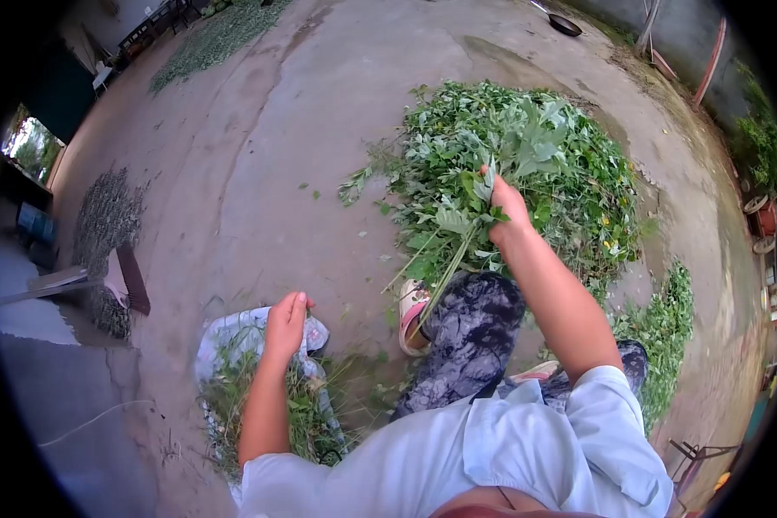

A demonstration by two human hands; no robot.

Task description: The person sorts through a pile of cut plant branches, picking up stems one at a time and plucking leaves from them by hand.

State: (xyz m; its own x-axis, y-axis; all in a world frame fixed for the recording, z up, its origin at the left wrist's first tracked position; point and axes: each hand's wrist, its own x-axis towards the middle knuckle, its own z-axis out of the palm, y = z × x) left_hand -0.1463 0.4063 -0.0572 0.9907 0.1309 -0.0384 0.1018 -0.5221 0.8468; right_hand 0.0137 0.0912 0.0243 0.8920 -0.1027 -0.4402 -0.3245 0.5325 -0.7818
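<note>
My right hand (508,207) is closed round a bunch of leafy green stems (466,223), with bare stem ends hanging down toward my knee. Behind and below that hand spreads a large heap of cut leafy plants (578,186). My left hand (288,318) has its fingers pressed together above a pale patterned cloth (224,338); whatever it may hold is too small to make out. Thin grass and weeds (306,413) lie on the cloth, below and beside my left forearm.
A broom (126,278) lies at the left near a dark spread of dried plants (108,220). Another green spread (216,43) is at the upper left. A black pan (565,25) rests at the top right. More cut plants (667,332) lie right of my legs.
</note>
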